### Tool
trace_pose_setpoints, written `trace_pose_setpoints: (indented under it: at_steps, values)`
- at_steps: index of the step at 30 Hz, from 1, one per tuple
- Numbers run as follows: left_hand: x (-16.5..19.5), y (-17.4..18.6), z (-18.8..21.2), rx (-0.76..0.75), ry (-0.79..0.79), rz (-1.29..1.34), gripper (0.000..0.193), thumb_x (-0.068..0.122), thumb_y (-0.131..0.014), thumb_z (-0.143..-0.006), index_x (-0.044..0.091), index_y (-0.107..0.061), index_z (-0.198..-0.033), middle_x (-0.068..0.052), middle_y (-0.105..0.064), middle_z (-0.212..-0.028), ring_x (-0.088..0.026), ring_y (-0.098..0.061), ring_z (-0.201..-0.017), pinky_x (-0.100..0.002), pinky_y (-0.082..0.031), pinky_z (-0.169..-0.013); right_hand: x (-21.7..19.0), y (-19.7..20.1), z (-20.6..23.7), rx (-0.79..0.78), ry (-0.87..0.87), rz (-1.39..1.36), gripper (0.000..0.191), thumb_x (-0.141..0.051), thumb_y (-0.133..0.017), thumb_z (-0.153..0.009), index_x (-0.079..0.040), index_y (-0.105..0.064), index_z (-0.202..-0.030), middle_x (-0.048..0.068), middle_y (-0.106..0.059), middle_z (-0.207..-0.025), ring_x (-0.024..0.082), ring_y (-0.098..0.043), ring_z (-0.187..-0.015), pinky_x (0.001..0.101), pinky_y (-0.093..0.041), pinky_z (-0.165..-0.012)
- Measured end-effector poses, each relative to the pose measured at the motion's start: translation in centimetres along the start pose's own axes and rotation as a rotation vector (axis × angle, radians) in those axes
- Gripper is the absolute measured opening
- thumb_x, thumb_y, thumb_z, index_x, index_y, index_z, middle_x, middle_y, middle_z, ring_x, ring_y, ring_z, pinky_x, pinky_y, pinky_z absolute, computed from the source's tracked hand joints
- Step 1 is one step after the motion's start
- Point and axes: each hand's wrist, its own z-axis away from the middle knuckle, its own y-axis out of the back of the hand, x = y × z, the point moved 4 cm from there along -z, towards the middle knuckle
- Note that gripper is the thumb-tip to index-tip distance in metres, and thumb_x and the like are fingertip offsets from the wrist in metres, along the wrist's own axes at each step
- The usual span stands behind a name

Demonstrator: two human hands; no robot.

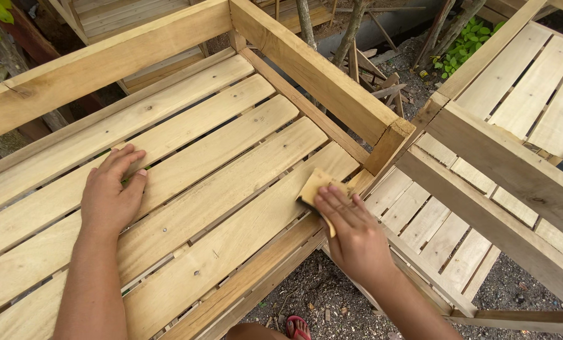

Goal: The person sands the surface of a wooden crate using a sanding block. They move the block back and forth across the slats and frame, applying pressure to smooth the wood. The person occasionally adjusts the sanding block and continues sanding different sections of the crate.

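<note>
Right hand [356, 234] presses sandpaper [313, 187] onto wooden slat [244, 220].

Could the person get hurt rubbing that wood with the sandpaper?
Maybe. The right hand presses the sandpaper with bare fingers near the slat's edge, so a splinter could prick them. The left hand lies flat on the rough slats with a finger by a gap, where it might get pinched or scraped. The sandpaper sits close to the corner post, so knuckles could bump it.
</note>
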Motion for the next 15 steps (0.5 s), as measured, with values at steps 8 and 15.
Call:
trace_pose_setpoints:
  at_steps: [8, 15]
  values:
    - [0.2, 0.0, 0.3, -0.005, -0.009, -0.006, 0.037, 0.026, -0.059, -0.098, 0.022, -0.067, -0.134, 0.002, -0.052, -0.155, -0.020, -0.038, -0.149, -0.049, -0.021, -0.124, -3.2, -0.6, -0.1, -0.084, 0.144, -0.169, 0.039, -0.009, -0.056, -0.091, -0.007, -0.071, -0.127, 0.010, -0.070, -0.135, 0.026, -0.063, -0.130, 0.0557, -0.037, -0.116]
    - [3.4, -0.2, 0.5, -0.045, -0.108, -0.015, 0.041, 0.026, -0.059, -0.098, 0.019, -0.065, -0.138, -0.004, -0.046, -0.159, -0.026, -0.034, -0.152, -0.055, -0.018, -0.123, -1.2, -0.5, -2.2, -0.055, -0.020, 0.016, 0.036, -0.019, -0.058, -0.101, -0.007, -0.065, -0.134, 0.010, -0.063, -0.142, 0.025, -0.056, -0.137, 0.0530, -0.035, -0.122]
